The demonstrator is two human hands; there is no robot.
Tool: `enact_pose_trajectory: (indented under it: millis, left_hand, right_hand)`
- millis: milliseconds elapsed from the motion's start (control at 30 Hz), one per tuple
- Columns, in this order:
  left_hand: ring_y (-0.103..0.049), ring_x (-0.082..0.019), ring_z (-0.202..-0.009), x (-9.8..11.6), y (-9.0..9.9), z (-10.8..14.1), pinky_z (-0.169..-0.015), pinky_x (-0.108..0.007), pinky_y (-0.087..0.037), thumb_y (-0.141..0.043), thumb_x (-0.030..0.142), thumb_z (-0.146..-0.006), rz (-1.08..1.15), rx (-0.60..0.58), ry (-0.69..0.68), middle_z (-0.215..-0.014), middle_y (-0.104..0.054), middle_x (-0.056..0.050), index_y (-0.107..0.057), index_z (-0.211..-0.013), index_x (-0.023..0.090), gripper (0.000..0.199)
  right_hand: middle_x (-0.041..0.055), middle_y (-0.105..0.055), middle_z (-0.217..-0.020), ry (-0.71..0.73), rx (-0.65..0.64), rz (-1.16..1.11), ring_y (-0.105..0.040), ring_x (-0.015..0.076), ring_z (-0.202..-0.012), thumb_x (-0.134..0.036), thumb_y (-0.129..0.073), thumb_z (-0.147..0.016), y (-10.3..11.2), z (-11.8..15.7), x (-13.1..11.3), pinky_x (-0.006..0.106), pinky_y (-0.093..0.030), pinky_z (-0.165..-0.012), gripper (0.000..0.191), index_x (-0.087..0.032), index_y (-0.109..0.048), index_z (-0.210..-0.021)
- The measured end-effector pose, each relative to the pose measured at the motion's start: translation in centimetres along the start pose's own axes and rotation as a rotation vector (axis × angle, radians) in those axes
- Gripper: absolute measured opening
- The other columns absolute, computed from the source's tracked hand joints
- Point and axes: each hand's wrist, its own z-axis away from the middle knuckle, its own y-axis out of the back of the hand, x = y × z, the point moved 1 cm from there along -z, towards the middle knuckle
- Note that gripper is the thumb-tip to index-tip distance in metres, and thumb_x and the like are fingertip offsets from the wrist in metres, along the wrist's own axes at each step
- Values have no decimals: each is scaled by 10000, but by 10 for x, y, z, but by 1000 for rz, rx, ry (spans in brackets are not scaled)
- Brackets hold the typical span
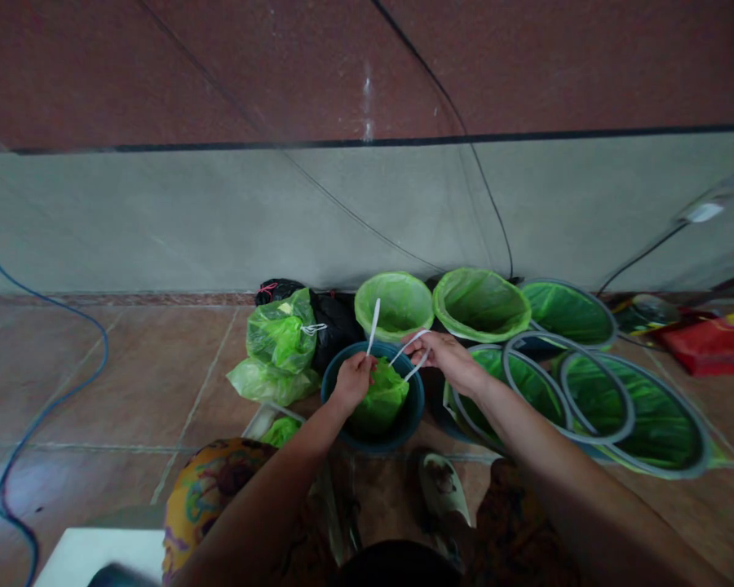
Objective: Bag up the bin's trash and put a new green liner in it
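Observation:
A green plastic garbage bag [380,399] sits gathered inside a blue bin [376,447] in front of me. White drawstrings come out of its top. My left hand [353,381] is closed on one white drawstring [373,326], whose end sticks up above the fingers. My right hand [444,357] pinches a looped white drawstring on the right side of the bag. Both hands are over the bin's rim. The lower part of the bag is hidden inside the bin.
Left of the bin lie tied green bags [281,338] and black bags [333,326]. Several bins lined with green bags [482,306] stand behind and to the right, with loose grey rings [629,399] on top. A blue hose [55,399] crosses the floor at left; a wall [220,220] rises behind.

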Motion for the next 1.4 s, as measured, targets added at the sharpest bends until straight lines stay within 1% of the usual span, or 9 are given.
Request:
enact_pose_trajectory:
  millis: [100, 200, 400, 600, 800, 967, 1100, 1233, 1400]
  left_hand:
    - [-515, -86, -566, 10, -2, 4, -586, -243, -443, -464, 373, -922, 40, -49, -130, -890, -669, -28, -642, -876, 175, 271]
    - [-466, -88, -550, 17, -8, 8, -552, -241, -400, -493, 428, -912, 136, -210, -148, -791, -628, -10, -649, -905, 172, 300]
    - [-335, -91, -490, 19, -26, 16, -512, -244, -310, -507, 363, -868, 293, -316, 17, -550, -416, 55, -580, -793, 199, 194]
    - [-380, -112, -485, 18, -28, 21, -514, -271, -318, -469, 362, -891, 139, -596, -60, -619, -594, 2, -552, -700, 212, 257]
    - [-444, -140, -524, 12, -13, 8, -590, -293, -364, -434, 280, -925, -232, -310, -132, -537, -471, 25, -458, -597, 228, 333]
    - [-487, -149, -590, 13, -3, -2, -642, -281, -389, -383, 241, -945, -327, -200, -101, -567, -488, 21, -488, -636, 224, 326]
    - [-541, -162, -665, 13, 1, -7, -708, -287, -418, -386, 188, -927, -405, -170, -130, -633, -550, -1, -548, -671, 212, 303]
    - [-562, -169, -669, 10, 0, -6, -701, -296, -424, -392, 182, -925, -465, -150, -83, -669, -589, -22, -583, -701, 198, 294]
    - [-580, -148, -645, 7, -1, -3, -683, -268, -445, -416, 229, -938, -394, -166, -110, -674, -622, -15, -660, -777, 177, 297]
  right_hand:
    - [55, -679, -833, -6, -78, -121, -599, 161, -794, -564, -617, -812, -11, 5, -1, 280, -497, -740, 381, -191, -661, -750]
    - [51, -669, -892, 34, -210, -364, -601, 187, -917, -565, -668, -787, -25, 9, -3, 322, -492, -841, 379, -204, -597, -700]
    - [-18, -515, -674, -55, -287, -576, -427, 115, -588, -443, -696, -782, -44, 8, -7, 280, -402, -584, 244, -208, -631, -796]
    - [-33, -552, -662, -29, -128, -456, -255, 44, -450, -392, -731, -734, -19, -12, -7, 235, -227, -432, 255, -193, -631, -859]
    - [-15, -614, -647, -19, 31, -128, -291, 45, -437, -233, -689, -621, 22, -15, -6, 231, -215, -425, 273, -190, -653, -889]
    - [2, -685, -763, 63, -116, 431, -498, 107, -578, -297, -666, -660, 26, -4, 1, 241, -342, -521, 236, -213, -729, -872]
    - [-6, -582, -531, -13, -363, 862, -477, 113, -518, -352, -676, -746, 13, 2, 18, 255, -310, -519, 209, -192, -683, -611]
    - [-33, -494, -499, -6, -453, 709, -405, 100, -478, -424, -580, -836, 5, 2, 17, 247, -275, -496, 311, -180, -686, -674]
    - [-20, -515, -568, 53, -226, 829, -454, 111, -563, -324, -517, -866, 10, -7, 4, 249, -307, -556, 286, -172, -648, -662]
